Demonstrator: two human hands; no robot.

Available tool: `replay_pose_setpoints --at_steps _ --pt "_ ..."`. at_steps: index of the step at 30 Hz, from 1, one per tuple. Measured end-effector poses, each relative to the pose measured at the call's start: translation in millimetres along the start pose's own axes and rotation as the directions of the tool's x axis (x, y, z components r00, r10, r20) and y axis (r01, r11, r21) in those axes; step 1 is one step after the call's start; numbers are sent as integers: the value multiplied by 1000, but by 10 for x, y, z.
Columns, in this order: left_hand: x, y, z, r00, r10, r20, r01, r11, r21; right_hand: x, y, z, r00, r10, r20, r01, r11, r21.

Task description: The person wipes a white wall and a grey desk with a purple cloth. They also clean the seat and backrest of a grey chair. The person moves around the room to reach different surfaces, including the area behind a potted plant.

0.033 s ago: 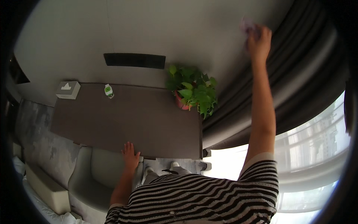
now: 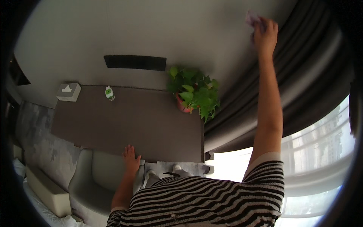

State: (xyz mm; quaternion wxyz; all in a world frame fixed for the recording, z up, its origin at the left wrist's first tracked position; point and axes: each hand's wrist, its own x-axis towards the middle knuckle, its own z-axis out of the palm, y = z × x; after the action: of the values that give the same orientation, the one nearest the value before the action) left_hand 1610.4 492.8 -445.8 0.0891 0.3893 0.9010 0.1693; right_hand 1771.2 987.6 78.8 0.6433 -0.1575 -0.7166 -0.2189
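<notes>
Raised high at the right, my right hand (image 2: 265, 36) presses a crumpled pinkish-purple cloth (image 2: 252, 18) against the grey wall (image 2: 211, 30), close beside the dark curtain. The fingers are closed round the cloth. My left hand (image 2: 131, 159) rests on the near edge of the brown desk (image 2: 124, 117), with its fingers stretched out and nothing in it. Below it stands a grey chair (image 2: 107, 170).
A potted green plant (image 2: 196, 94) fills the desk's far right corner. Along the back stand a small white-and-green bottle (image 2: 109, 93) and a grey tissue box (image 2: 69, 92). A dark panel (image 2: 135, 62) is on the wall. Dark curtains (image 2: 295, 90) hang at the right by a bright window.
My right hand, with the cloth, has shifted slightly up and to the right along the wall. The left hand stays on the desk edge.
</notes>
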Motion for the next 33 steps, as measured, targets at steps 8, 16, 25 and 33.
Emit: replay_pose_setpoints --at_steps 8,16,25,33 --pt "26 233 110 979 -201 -20 202 979 31 -481 1071 1120 1000 13 -9 -13 1000 2" --pt "84 377 -6 941 -331 76 328 944 45 -3808 969 968 522 550 652 -812 553 184" --pt "76 422 -15 926 -362 108 357 932 60 -994 837 511 991 -114 -68 120 988 96" --pt "79 394 14 924 -370 97 371 929 13 617 570 1373 905 185 -383 -236 967 -91"
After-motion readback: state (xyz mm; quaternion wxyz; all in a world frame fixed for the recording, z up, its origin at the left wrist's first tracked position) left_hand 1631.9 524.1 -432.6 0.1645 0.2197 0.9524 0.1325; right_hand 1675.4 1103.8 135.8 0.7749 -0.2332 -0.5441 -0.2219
